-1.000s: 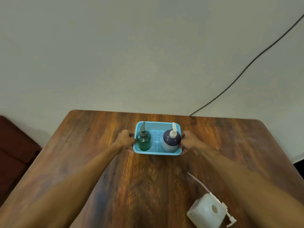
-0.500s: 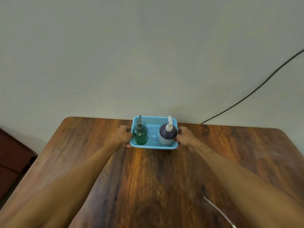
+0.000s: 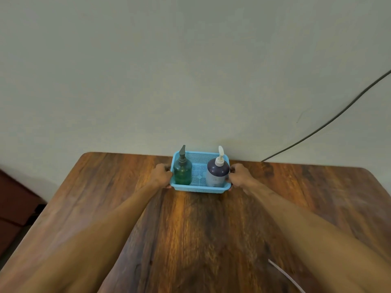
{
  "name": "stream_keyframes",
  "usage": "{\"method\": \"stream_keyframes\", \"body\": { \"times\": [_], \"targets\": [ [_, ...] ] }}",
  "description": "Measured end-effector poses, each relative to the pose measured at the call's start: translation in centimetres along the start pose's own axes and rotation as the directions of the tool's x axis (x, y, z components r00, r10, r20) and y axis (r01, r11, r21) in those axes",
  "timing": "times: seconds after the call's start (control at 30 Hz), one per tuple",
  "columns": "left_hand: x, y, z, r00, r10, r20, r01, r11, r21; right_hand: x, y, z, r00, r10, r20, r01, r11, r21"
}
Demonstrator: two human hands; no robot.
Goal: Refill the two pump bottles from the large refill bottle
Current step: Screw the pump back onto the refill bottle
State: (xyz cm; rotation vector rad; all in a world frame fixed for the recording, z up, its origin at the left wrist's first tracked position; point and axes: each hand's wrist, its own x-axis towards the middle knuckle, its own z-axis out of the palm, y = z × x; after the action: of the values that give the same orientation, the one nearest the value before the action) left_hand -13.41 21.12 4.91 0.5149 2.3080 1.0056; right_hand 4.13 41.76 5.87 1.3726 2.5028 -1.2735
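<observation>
**Item:** blue mesh basket (image 3: 198, 188), held between the hands. The left hand (image 3: 161, 175) was curled round the left end wall and the right hand (image 3: 239, 176) round the right end wall. Both were gripping, neither spread.

**Change recorded:** compared with the views of a second and half a second before, the basket was found carried farther from the person. It had been brought to the far edge of the bench (image 3: 201, 229), close to the wall (image 3: 190, 81) beyond the hands. Whether it was resting or just lifted could not be told. The large refill bottle, formerly seen beside the right forearm, was no longer in view. Only a clear tube (image 3: 285, 275) showed, well behind the right hand.

**Judgement:** the bottles were being stowed at the back of the bench, so the refilling was probably done.

**Contents:**
- Green pump bottle (image 3: 182, 172), just beside the left hand: upright, grey pump, translucent body dark green up to the shoulder, judged well filled.
- Dark pump bottle (image 3: 218, 172), just beside the right hand: upright, white pump, dark blue upper part, paler lower band. Its level could not be told.
- The two bottles were set apart, with bare mesh between them.
</observation>
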Motion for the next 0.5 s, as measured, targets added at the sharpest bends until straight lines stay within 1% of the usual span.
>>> {"method": "stream_keyframes", "body": {
  "times": [0.1,0.2,0.3,0.33,0.4,0.5],
  "targets": [
    [-0.5,-0.1,0.2,1.0,0.007,-0.016,-0.008,0.998,-0.055,0.0,0.3,0.2,1.0,-0.007,0.009,0.007,1.0,0.004],
    [-2.4,-0.2,0.3,0.998,0.036,-0.054,-0.042,0.992,-0.121,-0.8,0.7,0.0,0.999,0.018,0.03,-0.019,0.998,0.051],
    [-5.4,-0.9,0.2,0.987,0.039,-0.156,-0.048,0.997,-0.056,-2.9,1.1,-0.6,1.0,0.01,0.003,-0.011,0.997,0.081],
    [-6.8,-1.2,0.3,0.985,0.041,-0.17,-0.051,0.997,-0.057,-3.9,1.3,-1.0,1.0,-0.003,-0.012,0.004,0.996,0.094],
    [-9.5,-1.6,0.5,0.985,0.052,-0.165,-0.066,0.995,-0.077,-6.1,1.6,-1.7,0.999,-0.041,-0.03,0.045,0.992,0.118],
    [-14.2,-1.4,1.5,0.992,0.023,-0.123,-0.051,0.974,-0.222,-10.6,2.5,-3.2,0.996,-0.081,-0.049,0.089,0.975,0.205]
  ]
}}
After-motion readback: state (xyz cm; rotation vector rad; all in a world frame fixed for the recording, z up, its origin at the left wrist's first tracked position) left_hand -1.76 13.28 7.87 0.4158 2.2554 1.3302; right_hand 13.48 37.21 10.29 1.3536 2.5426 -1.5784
